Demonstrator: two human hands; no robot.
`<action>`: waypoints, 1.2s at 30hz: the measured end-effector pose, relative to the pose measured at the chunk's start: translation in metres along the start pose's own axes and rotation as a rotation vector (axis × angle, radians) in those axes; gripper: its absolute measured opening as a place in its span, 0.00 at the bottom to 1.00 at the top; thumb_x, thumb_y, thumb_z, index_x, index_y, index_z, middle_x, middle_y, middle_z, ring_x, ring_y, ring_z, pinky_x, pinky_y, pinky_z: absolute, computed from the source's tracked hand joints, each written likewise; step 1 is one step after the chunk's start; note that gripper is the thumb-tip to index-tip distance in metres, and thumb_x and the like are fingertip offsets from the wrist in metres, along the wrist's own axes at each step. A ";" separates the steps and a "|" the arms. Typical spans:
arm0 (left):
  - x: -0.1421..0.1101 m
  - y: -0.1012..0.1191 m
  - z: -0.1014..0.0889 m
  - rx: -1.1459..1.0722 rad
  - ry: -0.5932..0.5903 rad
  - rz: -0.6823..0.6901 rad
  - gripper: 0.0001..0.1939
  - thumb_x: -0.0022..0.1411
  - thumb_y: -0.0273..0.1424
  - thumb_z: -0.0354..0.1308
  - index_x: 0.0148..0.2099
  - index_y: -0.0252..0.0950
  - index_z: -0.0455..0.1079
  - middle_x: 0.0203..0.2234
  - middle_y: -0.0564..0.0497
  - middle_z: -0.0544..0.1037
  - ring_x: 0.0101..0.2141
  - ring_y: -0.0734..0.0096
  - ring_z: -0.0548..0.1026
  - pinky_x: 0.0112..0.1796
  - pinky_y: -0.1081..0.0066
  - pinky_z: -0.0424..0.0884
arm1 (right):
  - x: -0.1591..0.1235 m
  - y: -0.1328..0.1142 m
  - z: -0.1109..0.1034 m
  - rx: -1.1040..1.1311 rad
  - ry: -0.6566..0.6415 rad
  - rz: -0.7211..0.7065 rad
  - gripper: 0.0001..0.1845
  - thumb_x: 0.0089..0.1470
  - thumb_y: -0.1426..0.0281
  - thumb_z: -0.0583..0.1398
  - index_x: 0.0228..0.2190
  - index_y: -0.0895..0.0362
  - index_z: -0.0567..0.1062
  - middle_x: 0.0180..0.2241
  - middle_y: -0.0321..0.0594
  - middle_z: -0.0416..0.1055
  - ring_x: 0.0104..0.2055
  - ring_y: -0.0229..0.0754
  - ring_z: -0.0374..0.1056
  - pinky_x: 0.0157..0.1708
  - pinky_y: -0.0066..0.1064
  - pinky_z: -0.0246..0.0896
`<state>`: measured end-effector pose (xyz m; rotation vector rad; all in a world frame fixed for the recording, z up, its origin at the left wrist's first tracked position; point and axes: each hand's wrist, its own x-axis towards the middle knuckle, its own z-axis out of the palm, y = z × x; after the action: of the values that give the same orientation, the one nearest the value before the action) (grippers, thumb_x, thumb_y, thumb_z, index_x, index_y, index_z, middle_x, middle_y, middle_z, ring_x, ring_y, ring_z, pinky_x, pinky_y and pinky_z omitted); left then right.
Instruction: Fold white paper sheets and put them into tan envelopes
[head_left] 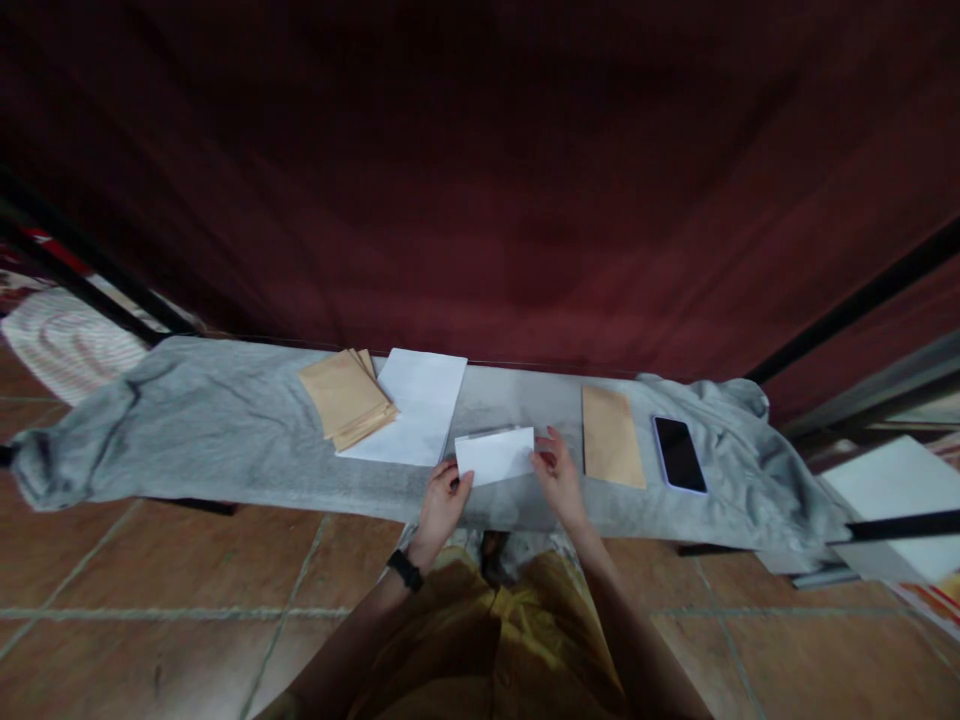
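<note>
A folded sheet of white paper [495,457] is held between my two hands, just above the near part of the cloth-covered bench. My left hand [444,498] pinches its left end, thumb on top. At the right end, my right hand [556,475] grips the edge between thumb and fingers, with some fingers raised. Left of the hands lies a stack of white paper [420,405], partly covered by a fanned pile of brown envelopes [349,395]. A single brown envelope [612,437] lies flat to the right of my right hand.
A phone [679,455] with a dark screen lies right of the single envelope. Grey cloth [247,430] drapes the narrow bench, bunched at both ends. A dark red curtain [480,200] hangs behind it. Black metal bars [862,300] slope at both sides. Below is a tiled floor [187,570].
</note>
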<state>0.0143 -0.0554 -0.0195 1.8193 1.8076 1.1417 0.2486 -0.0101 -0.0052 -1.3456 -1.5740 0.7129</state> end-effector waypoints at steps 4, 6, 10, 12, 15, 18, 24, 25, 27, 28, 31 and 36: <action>0.003 0.004 0.004 0.139 0.041 -0.034 0.08 0.64 0.33 0.57 0.37 0.37 0.76 0.41 0.43 0.77 0.46 0.56 0.75 0.51 0.55 0.73 | 0.000 0.015 0.014 -0.183 -0.056 0.013 0.19 0.61 0.68 0.56 0.53 0.56 0.73 0.39 0.44 0.80 0.40 0.47 0.76 0.41 0.38 0.72; 0.005 0.010 0.005 0.221 0.031 -0.048 0.06 0.62 0.31 0.59 0.37 0.36 0.75 0.42 0.42 0.76 0.46 0.55 0.73 0.51 0.54 0.72 | -0.003 0.016 0.016 -0.289 -0.046 -0.006 0.18 0.61 0.70 0.55 0.51 0.56 0.74 0.38 0.44 0.80 0.39 0.48 0.76 0.42 0.38 0.70; 0.007 0.025 0.003 0.335 -0.040 -0.053 0.04 0.61 0.31 0.61 0.34 0.37 0.72 0.40 0.43 0.74 0.44 0.54 0.71 0.50 0.54 0.71 | -0.011 0.013 0.011 -0.483 -0.017 -0.009 0.19 0.63 0.71 0.54 0.55 0.58 0.70 0.38 0.44 0.79 0.41 0.48 0.75 0.44 0.39 0.65; 0.008 0.031 0.001 0.366 -0.076 -0.043 0.05 0.61 0.31 0.61 0.32 0.38 0.70 0.38 0.45 0.73 0.43 0.56 0.70 0.49 0.55 0.71 | -0.013 0.012 0.007 -0.583 -0.027 -0.012 0.19 0.64 0.71 0.55 0.55 0.57 0.69 0.39 0.44 0.79 0.43 0.49 0.74 0.46 0.39 0.62; 0.007 0.034 0.000 0.401 -0.095 -0.034 0.05 0.62 0.30 0.60 0.33 0.38 0.69 0.37 0.46 0.72 0.43 0.57 0.70 0.49 0.56 0.71 | -0.015 0.011 0.006 -0.691 -0.053 -0.028 0.19 0.65 0.71 0.54 0.56 0.57 0.69 0.44 0.46 0.78 0.45 0.49 0.72 0.48 0.39 0.58; 0.004 0.035 -0.001 0.417 -0.086 -0.038 0.03 0.62 0.30 0.60 0.37 0.38 0.68 0.37 0.47 0.72 0.42 0.57 0.70 0.48 0.56 0.71 | -0.017 0.011 0.010 -0.762 -0.051 -0.041 0.19 0.66 0.70 0.53 0.56 0.58 0.68 0.46 0.49 0.77 0.47 0.50 0.69 0.48 0.40 0.57; -0.002 0.041 0.010 0.402 -0.031 0.095 0.23 0.65 0.28 0.54 0.61 0.34 0.62 0.62 0.36 0.65 0.61 0.50 0.64 0.57 0.51 0.66 | -0.021 0.012 0.015 -0.744 0.027 -0.117 0.20 0.67 0.69 0.50 0.57 0.59 0.69 0.47 0.54 0.74 0.49 0.55 0.67 0.52 0.49 0.57; -0.002 0.042 0.015 0.397 -0.064 0.145 0.25 0.66 0.28 0.51 0.64 0.34 0.60 0.65 0.37 0.62 0.65 0.50 0.60 0.60 0.51 0.64 | -0.020 0.011 0.017 -0.731 0.026 -0.116 0.20 0.67 0.69 0.50 0.57 0.59 0.69 0.50 0.54 0.73 0.51 0.55 0.66 0.54 0.51 0.57; -0.001 0.044 0.027 0.405 -0.148 0.227 0.26 0.69 0.29 0.47 0.68 0.35 0.57 0.69 0.39 0.58 0.69 0.52 0.54 0.63 0.50 0.59 | -0.019 0.006 0.023 -0.682 -0.004 -0.116 0.22 0.66 0.71 0.50 0.58 0.59 0.68 0.56 0.54 0.70 0.56 0.55 0.64 0.58 0.52 0.55; -0.001 0.044 0.033 0.418 -0.188 0.250 0.26 0.70 0.30 0.46 0.68 0.34 0.56 0.69 0.39 0.58 0.69 0.53 0.53 0.64 0.50 0.58 | -0.018 0.003 0.026 -0.648 -0.031 -0.127 0.22 0.67 0.72 0.49 0.59 0.58 0.68 0.58 0.53 0.69 0.59 0.53 0.63 0.60 0.51 0.55; -0.001 0.042 0.051 0.477 -0.269 0.255 0.27 0.70 0.29 0.43 0.69 0.30 0.56 0.69 0.37 0.59 0.69 0.55 0.53 0.65 0.51 0.56 | -0.020 -0.004 0.038 -0.596 -0.159 -0.232 0.24 0.68 0.73 0.46 0.60 0.56 0.68 0.61 0.50 0.68 0.64 0.49 0.60 0.63 0.49 0.54; -0.003 0.037 0.059 0.539 -0.260 0.231 0.28 0.71 0.28 0.42 0.71 0.28 0.53 0.69 0.38 0.57 0.70 0.58 0.52 0.67 0.53 0.53 | -0.025 -0.003 0.036 -0.749 -0.225 -0.278 0.25 0.68 0.71 0.47 0.63 0.60 0.65 0.67 0.53 0.59 0.70 0.53 0.51 0.67 0.54 0.44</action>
<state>0.0824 -0.0457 -0.0301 2.3943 1.9024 0.4627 0.2145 -0.0297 -0.0245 -1.5419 -2.2875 0.0842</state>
